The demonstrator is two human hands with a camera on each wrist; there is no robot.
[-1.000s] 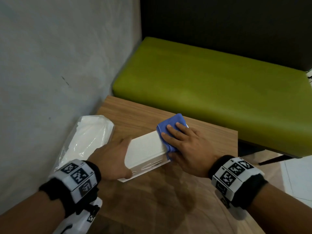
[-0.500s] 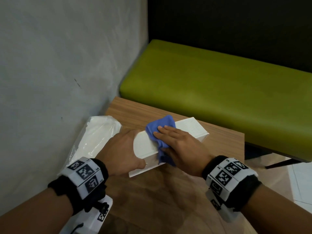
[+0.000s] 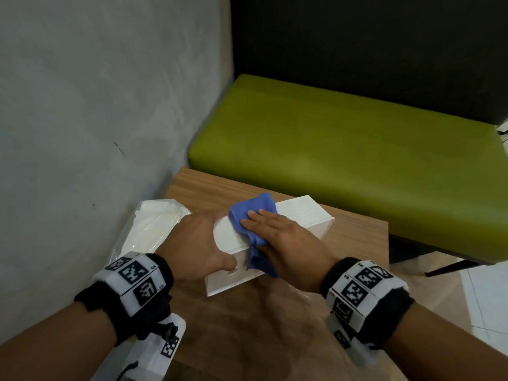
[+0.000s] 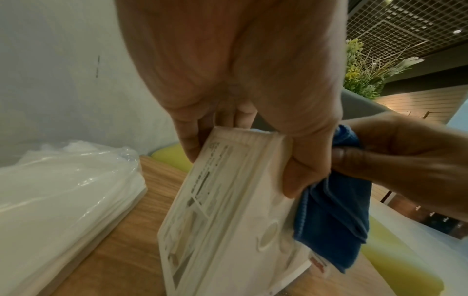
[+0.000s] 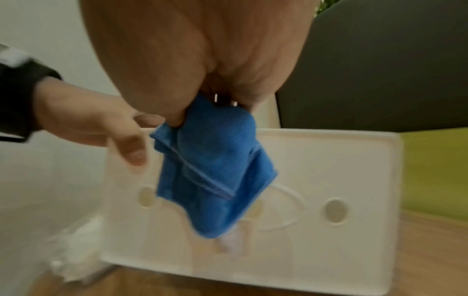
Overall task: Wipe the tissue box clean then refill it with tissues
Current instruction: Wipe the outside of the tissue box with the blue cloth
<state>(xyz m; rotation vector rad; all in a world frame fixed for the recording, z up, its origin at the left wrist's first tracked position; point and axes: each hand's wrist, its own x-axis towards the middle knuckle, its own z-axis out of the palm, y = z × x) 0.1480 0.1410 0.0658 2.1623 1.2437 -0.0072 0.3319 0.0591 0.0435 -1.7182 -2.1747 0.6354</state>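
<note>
The white tissue box [image 3: 268,243] stands on one long side on the wooden table [image 3: 354,237], its long axis running from about 7 o'clock to 1 o'clock in the head view, near the table's middle. The left hand [image 3: 198,248] grips its near-left end, thumb curled onto the face turned toward the person and the other fingers wrapped behind (the left wrist view shows them reaching past the far edge). The right hand [image 3: 288,243] lies flat on the box's upward side, fingers straight and together, pressing a blue cloth [image 3: 254,215] against it; part of the cloth hangs down over the near face, pinched under the thumb. That near face carries 2 oval recesses in the right wrist view. At 9 o'clock from the box, just beside it and against the grey wall [image 3: 96,119], lies a clear plastic pack of white tissues [image 3: 154,229]. A green bench [image 3: 343,155] runs behind the table at 12 to 2 o'clock
</note>
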